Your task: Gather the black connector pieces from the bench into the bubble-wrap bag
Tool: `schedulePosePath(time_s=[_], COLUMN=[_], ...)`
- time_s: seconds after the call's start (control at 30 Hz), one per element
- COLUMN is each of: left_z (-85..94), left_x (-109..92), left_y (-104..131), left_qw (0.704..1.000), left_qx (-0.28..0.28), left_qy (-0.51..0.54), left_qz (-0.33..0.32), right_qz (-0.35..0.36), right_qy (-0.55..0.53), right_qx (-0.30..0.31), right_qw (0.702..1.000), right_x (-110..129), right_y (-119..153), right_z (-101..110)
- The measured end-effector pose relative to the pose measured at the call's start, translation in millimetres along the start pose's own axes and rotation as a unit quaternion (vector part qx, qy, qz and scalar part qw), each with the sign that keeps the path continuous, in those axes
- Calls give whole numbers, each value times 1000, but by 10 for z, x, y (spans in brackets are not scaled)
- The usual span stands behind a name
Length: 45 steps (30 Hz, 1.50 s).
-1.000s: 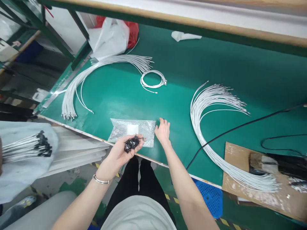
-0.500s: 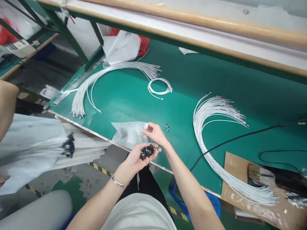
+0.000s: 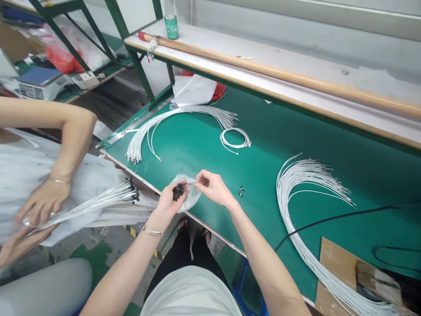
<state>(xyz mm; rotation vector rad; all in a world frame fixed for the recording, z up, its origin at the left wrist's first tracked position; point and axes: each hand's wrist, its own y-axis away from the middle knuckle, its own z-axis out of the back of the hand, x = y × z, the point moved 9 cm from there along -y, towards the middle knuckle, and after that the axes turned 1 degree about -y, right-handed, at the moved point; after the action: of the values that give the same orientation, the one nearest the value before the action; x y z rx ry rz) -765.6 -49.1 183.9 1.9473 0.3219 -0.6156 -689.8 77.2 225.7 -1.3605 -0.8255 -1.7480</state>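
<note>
My left hand (image 3: 169, 199) is cupped round a pile of small black parts (image 3: 178, 191), at the mouth of a clear plastic bag (image 3: 190, 199). The fingers of my right hand (image 3: 212, 186) pinch the bag's edge, just right of the left hand. The bag hangs at the table's front edge. A few small black pieces (image 3: 241, 191) lie on the green table (image 3: 200, 149), right of my right hand.
White cable bundles lie at left (image 3: 141, 136) and right (image 3: 286, 206), with a coiled cable (image 3: 235, 145) between. At left, a co-worker's hands (image 3: 49, 197) hold cables with black ends (image 3: 128, 191). A shelf (image 3: 263, 74) spans the back; cardboard (image 3: 332, 254) lies right.
The view has shifted, showing more shelf. My left hand has brought the black parts to the bag, which is now lifted and bunched. The co-worker's hands have come into view.
</note>
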Motion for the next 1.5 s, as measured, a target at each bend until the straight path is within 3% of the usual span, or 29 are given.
schedulePosePath(time_s=[0.1,0.23,0.3,0.4,0.5,0.67,0.73,0.83,0.9,0.97,1.03,1.1,1.2,1.3,1.4,1.5], left_z=[-1,-236,-431,-736,-932,-1003,-996,-854,-660,-389,-129,14,-59,-348,-631,-783], left_x=[-317,-664,-727,-649,-419,53,196,452,812,1321,1749,1962,1964,1892,1968,2093], left_y=[-169,-317,-402,-537,-620,-532,-392,-203,-199,-244,-263,-330,-562,-819,-987,-1025], left_qw=[992,959,931,879,834,787,777,784,809,842,854,848,807,737,671,631], left_qx=[-35,-40,-26,6,42,115,146,165,188,221,236,236,234,236,261,290], left_qy=[-63,-210,-295,-406,-478,-532,-518,-482,-483,-478,-463,-473,-539,-603,-643,-662], left_qz=[-99,-186,-214,-249,-271,-290,-327,-355,-277,-120,6,34,-63,-194,-261,-282], right_qz=[2,-15,-37,-81,-132,-209,-225,-234,-237,-242,-241,-221,-175,-156,-153,-146], right_qy=[-21,-45,-42,-22,14,80,98,117,127,135,155,196,247,233,243,288], right_qx=[-46,-126,-171,-230,-297,-403,-409,-397,-384,-373,-366,-356,-329,-313,-342,-346], right_qw=[999,991,984,970,946,888,879,880,883,885,885,886,894,907,895,881], right_x=[2,-119,-281,-653,-1111,-1787,-1985,-2216,-2333,-2427,-2472,-2434,-2296,-2223,-2248,-2380], right_y=[-147,-313,-321,-166,252,1201,1461,1681,1748,1782,1791,1774,1738,1712,1620,1388], right_z=[59,190,277,463,784,1343,1388,1248,1097,969,887,822,688,634,872,1208])
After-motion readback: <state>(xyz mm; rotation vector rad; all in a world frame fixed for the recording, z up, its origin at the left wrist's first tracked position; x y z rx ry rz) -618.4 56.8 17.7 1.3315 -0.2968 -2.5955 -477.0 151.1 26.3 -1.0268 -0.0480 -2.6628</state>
